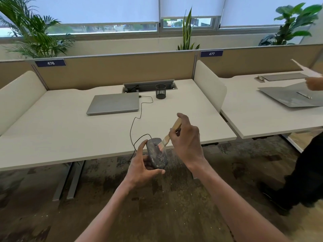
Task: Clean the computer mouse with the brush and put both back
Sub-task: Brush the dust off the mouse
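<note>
A dusty dark wired computer mouse (156, 152) is held up in front of the desk's near edge by my left hand (142, 167), which cups it from below and the left. My right hand (186, 142) grips the wooden handle of a small flat brush (170, 135). The pale bristles rest on the mouse's right side near its buttons. The mouse's black cable (135, 119) runs back over the white desk (61, 130) to a closed grey laptop (113, 103).
A black mesh pen cup (160, 91) stands behind the laptop by a cable tray. White side dividers flank the desk. On the neighbouring desk at right lie grey boards, and another person in dark clothes (307, 172) stands there holding paper.
</note>
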Demonstrator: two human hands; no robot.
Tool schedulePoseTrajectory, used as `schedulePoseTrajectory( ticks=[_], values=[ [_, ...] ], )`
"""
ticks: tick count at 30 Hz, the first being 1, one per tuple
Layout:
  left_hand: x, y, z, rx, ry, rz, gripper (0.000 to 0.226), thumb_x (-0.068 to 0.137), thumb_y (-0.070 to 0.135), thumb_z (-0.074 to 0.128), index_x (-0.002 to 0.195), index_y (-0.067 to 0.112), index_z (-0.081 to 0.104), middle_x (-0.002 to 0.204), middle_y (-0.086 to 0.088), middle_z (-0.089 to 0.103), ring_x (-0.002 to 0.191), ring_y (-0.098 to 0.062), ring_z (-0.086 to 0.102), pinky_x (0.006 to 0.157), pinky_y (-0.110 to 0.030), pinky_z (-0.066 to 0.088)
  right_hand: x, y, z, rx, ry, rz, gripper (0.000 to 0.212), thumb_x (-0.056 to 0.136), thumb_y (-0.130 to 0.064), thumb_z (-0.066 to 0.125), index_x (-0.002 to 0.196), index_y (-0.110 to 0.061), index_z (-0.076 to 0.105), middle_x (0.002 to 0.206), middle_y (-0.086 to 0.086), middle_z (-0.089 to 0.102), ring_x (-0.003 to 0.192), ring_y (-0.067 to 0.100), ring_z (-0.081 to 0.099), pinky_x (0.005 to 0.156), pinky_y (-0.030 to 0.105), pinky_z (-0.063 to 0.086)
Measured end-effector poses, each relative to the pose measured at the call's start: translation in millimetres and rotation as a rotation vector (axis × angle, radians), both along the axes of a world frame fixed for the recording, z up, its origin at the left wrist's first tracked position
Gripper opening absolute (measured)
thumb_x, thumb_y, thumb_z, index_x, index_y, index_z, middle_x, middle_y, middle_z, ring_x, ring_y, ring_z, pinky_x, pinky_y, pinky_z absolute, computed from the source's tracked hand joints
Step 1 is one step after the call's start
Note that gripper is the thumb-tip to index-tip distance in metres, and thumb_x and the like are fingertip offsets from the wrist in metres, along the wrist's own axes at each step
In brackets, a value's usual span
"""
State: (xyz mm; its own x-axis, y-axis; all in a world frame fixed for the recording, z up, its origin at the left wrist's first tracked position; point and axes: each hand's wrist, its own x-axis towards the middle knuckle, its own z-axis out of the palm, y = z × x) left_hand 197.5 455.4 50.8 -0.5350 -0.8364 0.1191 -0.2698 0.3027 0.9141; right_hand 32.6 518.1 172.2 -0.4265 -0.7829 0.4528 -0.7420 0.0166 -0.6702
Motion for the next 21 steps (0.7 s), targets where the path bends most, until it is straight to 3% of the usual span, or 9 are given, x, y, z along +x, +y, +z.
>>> schedulePoseTrajectory(
  ticks=[7,15,17,21],
  values=[
    [1,-3,4,-0.022,0.016,0.007,0.128,0.06,0.027,0.098,0.156,0.039,0.014,0.096,0.016,0.072,0.086,0.002,0.074,0.071,-0.006,0.053,9,-2,-3,0.011,-0.061,0.034,0.059,0.092,-0.01,0.071,0.144,-0.006,0.043,0.094,0.011,0.075,0.079,0.021,0.075,0.067,0.013,0.053],
    [4,-4,6,-0.037,-0.013,0.014,0.126,0.06,0.031,0.098,0.155,0.038,0.016,0.102,0.007,0.071,0.089,0.006,0.072,0.071,-0.004,0.052,10,4,-4,-0.031,-0.084,0.031,0.059,0.092,-0.012,0.071,0.144,-0.007,0.045,0.101,0.012,0.076,0.085,0.021,0.076,0.065,-0.001,0.044],
    [4,-5,7,-0.039,-0.011,0.012,0.126,0.06,0.031,0.098,0.155,0.037,0.016,0.102,0.008,0.071,0.088,0.005,0.072,0.071,-0.005,0.052,15,5,-6,-0.033,-0.075,0.062,0.058,0.092,-0.013,0.071,0.143,-0.008,0.045,0.096,0.011,0.076,0.081,0.018,0.076,0.064,0.001,0.048],
    [7,-5,6,-0.041,-0.033,0.022,0.127,0.059,0.033,0.098,0.155,0.037,0.015,0.103,0.005,0.072,0.086,0.009,0.071,0.072,-0.003,0.051,13,11,-15,-0.009,-0.041,0.061,0.057,0.093,-0.01,0.069,0.144,-0.007,0.043,0.089,0.01,0.075,0.075,0.017,0.074,0.069,0.026,0.062]
  ],
)
